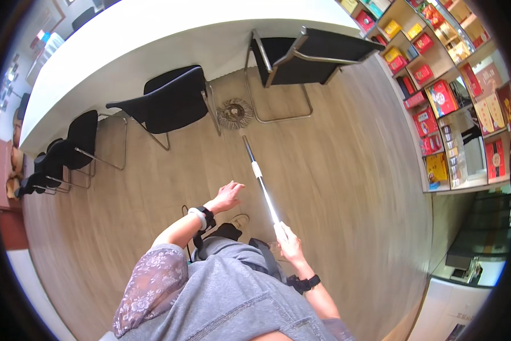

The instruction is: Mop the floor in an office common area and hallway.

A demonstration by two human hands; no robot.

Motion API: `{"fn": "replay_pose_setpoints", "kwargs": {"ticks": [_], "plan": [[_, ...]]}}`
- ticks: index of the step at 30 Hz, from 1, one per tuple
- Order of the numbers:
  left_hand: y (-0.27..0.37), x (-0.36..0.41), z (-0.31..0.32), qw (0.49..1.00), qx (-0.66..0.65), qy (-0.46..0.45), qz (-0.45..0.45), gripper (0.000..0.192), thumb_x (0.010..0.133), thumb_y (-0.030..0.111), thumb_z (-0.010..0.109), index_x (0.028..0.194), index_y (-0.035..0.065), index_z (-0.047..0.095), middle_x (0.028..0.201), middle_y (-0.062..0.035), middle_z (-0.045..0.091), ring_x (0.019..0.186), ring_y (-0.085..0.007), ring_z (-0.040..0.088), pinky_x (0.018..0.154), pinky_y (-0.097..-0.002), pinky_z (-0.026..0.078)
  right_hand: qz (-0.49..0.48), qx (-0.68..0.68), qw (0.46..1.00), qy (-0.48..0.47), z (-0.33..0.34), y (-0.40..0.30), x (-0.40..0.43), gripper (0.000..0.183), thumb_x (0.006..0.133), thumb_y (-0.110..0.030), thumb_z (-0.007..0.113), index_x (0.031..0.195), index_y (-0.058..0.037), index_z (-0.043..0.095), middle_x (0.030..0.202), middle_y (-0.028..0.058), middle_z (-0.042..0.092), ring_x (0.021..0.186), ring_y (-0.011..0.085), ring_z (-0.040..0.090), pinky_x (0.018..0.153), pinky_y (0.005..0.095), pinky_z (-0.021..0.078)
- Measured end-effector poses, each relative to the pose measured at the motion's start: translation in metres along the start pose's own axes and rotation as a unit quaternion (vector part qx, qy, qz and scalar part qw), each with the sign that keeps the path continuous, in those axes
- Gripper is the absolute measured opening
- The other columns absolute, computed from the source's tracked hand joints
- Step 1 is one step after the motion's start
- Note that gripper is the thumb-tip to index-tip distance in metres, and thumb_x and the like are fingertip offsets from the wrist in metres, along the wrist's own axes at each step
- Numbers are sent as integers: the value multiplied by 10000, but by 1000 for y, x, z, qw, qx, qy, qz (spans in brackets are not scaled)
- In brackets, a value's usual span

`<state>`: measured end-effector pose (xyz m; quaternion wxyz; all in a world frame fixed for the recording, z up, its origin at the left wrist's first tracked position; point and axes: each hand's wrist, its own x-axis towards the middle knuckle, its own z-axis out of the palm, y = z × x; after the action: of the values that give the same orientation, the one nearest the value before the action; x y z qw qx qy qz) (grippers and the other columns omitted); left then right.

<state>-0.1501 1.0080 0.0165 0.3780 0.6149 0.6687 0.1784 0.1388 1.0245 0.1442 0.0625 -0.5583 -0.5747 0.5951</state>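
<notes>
My right hand (289, 243) grips the white upper end of a mop handle (267, 197), a metal pole with a white collar partway down. At its far end a round string mop head (235, 114) rests on the wood-look floor (187, 170), between two black chairs. My left hand (227, 196) is held out to the left of the pole, apart from it, with nothing in it. Its fingers are partly spread. A shoe (239, 221) shows on the floor just below that hand.
A black chair with a metal frame (176, 102) stands left of the mop head, another chair (315, 59) to its right. Several more chairs (81, 138) line the long white table (161, 34). Shelves (455, 66) with red and yellow boxes stand at the right.
</notes>
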Motion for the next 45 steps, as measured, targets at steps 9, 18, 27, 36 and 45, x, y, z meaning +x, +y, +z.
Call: {"fn": "replay_pose_setpoints", "kwargs": {"ticks": [9,18,27,36,45], "plan": [[-39,-75,-13,991,-43,78,-103,437,791,187,640,1187,139,460,1118,-152,508,1090,-351,471,900,-487,376,2,-11,1000,-20,50,-87,222,498,900,-383,519,1343,-179,422,563,4,493,380,91,440,331,255,363],[-56,-98,-19,987,-48,22,-151,399,814,195,620,1178,120,476,1173,-159,495,1114,-356,459,932,-460,371,-1,20,999,-44,22,-53,215,493,900,-279,528,1360,-158,399,577,-41,431,399,64,389,350,233,319],[12,16,28,979,16,-141,147,445,756,154,620,1174,109,474,1117,-129,504,1123,-304,465,900,-458,370,227,103,967,42,-95,45,-138,562,769,26,554,1306,-126,487,882,23,610,608,71,533,393,204,392],[117,4,126,862,22,-276,425,691,689,141,670,1304,151,353,1260,-118,405,1293,-308,316,984,-479,324,-25,256,749,611,-25,15,-305,315,892,-211,447,644,-24,500,788,174,592,316,104,368,270,185,231],[127,-31,118,872,66,-276,399,760,667,143,713,1319,146,323,1297,-129,353,1317,-332,257,1026,-501,274,-329,410,658,539,20,-20,-272,385,892,-265,359,553,-89,413,566,89,503,566,210,473,719,392,372]]}}
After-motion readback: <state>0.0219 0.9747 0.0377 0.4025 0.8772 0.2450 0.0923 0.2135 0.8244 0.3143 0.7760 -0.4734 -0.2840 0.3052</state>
